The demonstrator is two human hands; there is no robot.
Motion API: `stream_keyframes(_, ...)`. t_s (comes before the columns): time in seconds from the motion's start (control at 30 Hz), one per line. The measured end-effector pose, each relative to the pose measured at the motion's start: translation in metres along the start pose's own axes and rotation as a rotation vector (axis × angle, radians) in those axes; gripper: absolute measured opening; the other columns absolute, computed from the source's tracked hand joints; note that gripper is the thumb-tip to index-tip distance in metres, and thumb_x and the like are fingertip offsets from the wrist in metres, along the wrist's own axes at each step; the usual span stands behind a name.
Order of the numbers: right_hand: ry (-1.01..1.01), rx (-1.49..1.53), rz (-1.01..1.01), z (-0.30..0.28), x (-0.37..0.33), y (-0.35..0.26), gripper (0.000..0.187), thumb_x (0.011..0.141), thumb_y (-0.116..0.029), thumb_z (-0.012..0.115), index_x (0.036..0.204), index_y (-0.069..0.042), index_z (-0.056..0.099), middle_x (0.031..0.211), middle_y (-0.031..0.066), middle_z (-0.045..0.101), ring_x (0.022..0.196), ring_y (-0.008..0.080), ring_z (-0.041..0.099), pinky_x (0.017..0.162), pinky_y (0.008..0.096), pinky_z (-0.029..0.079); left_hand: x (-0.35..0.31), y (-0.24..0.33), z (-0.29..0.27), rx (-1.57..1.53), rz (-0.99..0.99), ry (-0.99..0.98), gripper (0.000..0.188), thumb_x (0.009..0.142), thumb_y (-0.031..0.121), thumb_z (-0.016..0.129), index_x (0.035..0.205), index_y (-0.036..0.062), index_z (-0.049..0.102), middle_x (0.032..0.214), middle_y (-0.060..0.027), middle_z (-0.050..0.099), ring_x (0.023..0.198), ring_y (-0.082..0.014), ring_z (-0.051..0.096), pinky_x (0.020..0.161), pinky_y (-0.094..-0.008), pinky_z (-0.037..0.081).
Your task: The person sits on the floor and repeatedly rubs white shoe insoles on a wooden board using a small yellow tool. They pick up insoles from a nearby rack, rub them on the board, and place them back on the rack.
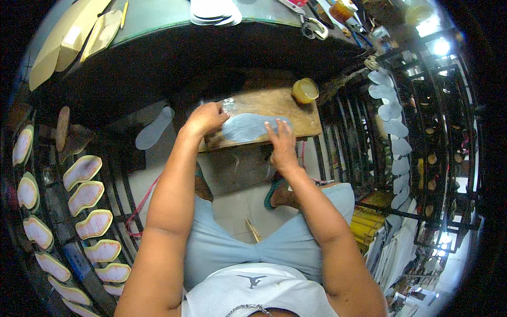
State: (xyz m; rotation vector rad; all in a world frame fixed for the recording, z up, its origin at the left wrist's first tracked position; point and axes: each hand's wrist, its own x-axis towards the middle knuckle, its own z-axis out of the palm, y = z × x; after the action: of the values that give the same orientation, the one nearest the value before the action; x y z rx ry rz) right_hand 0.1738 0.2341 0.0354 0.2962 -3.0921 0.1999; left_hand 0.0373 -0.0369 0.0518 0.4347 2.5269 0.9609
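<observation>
A grey-blue shoe insole [244, 128] lies flat on a low wooden bench [264, 102] in front of me. My right hand [283, 137] rests on the insole's right end, with its fingers apart and the tips on the surface. At the insole's left end is my left hand [205, 119], its fingers curled together near the edge; what they hold, if anything, is hidden. A round tub [305, 91] of yellowish stuff stands at the bench's far right corner. Shiny smears [228, 104] mark the wood beyond my left hand.
Another grey insole [155, 128] lies left of the bench. A glass-topped table [163, 15] spans the far side, with white cut sheets [215, 12] and scissors [312, 27]. Racks of yellow-edged insoles [85, 197] stand left; grey insoles [395, 128] line the right rack.
</observation>
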Motion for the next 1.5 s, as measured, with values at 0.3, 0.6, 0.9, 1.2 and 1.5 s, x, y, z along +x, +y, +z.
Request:
stream_keyframes(0.3, -0.15, -0.404, 0.101, 0.021, -0.022, 0.0, 0.071, 0.09, -0.012, 0.056, 0.156, -0.016, 0.03, 0.156, 0.028, 0.029, 0.147, 0.0416, 0.024, 0.116, 0.062, 0.022, 0.006, 0.001, 0.024, 0.065, -0.046, -0.096, 0.033, 0.08, 0.024, 0.06, 0.098, -0.0001, 0.073, 0.1, -0.0274, 0.07, 0.097, -0.0417, 0.068, 0.089, -0.0471, 0.052)
stream_keyframes(0.6, -0.213, -0.53, 0.309, 0.008, -0.007, 0.037, 0.068, 0.093, -0.017, 0.053, 0.157, -0.018, 0.03, 0.157, 0.0252, 0.031, 0.148, 0.0413, 0.024, 0.115, 0.066, 0.018, 0.014, -0.005, 0.032, 0.052, 0.003, -0.127, 0.035, 0.078, 0.022, 0.056, 0.098, -0.0011, 0.073, 0.099, -0.0268, 0.07, 0.095, -0.0402, 0.07, 0.085, -0.0445, 0.053)
stream_keyframes(0.9, -0.316, 0.173, -0.284, -0.04, -0.029, -0.018, 0.087, 0.075, 0.0, 0.066, 0.154, -0.022, 0.035, 0.155, 0.0254, 0.03, 0.145, 0.0441, 0.028, 0.116, 0.0593, 0.027, 0.015, -0.012, 0.036, 0.093, -0.011, -0.069, 0.037, 0.086, 0.028, 0.059, 0.106, -0.0001, 0.072, 0.105, -0.0266, 0.07, 0.103, -0.0396, 0.067, 0.09, -0.0439, 0.052)
stream_keyframes(1.2, -0.353, 0.285, 0.145, -0.063, -0.011, 0.062, 0.073, 0.076, 0.006, 0.058, 0.147, -0.005, 0.043, 0.13, 0.0243, 0.055, 0.121, 0.0412, 0.055, 0.103, 0.0467, 0.045, 0.016, -0.004, 0.04, 0.114, -0.019, 0.009, 0.041, 0.087, 0.033, 0.063, 0.104, -0.0037, 0.071, 0.1, -0.0275, 0.07, 0.099, -0.0428, 0.067, 0.088, -0.0469, 0.051)
stream_keyframes(1.5, -0.043, 0.518, 0.085, -0.036, 0.003, 0.077, 0.065, 0.075, 0.007, 0.056, 0.139, 0.002, 0.05, 0.123, 0.027, 0.06, 0.116, 0.0432, 0.057, 0.098, 0.0475, 0.049, 0.019, 0.036, 0.054, -0.144, 0.089, 0.004, 0.04, 0.098, 0.032, 0.056, 0.09, -0.0053, 0.066, 0.079, -0.018, 0.065, 0.074, -0.0276, 0.06, 0.072, -0.0403, 0.046)
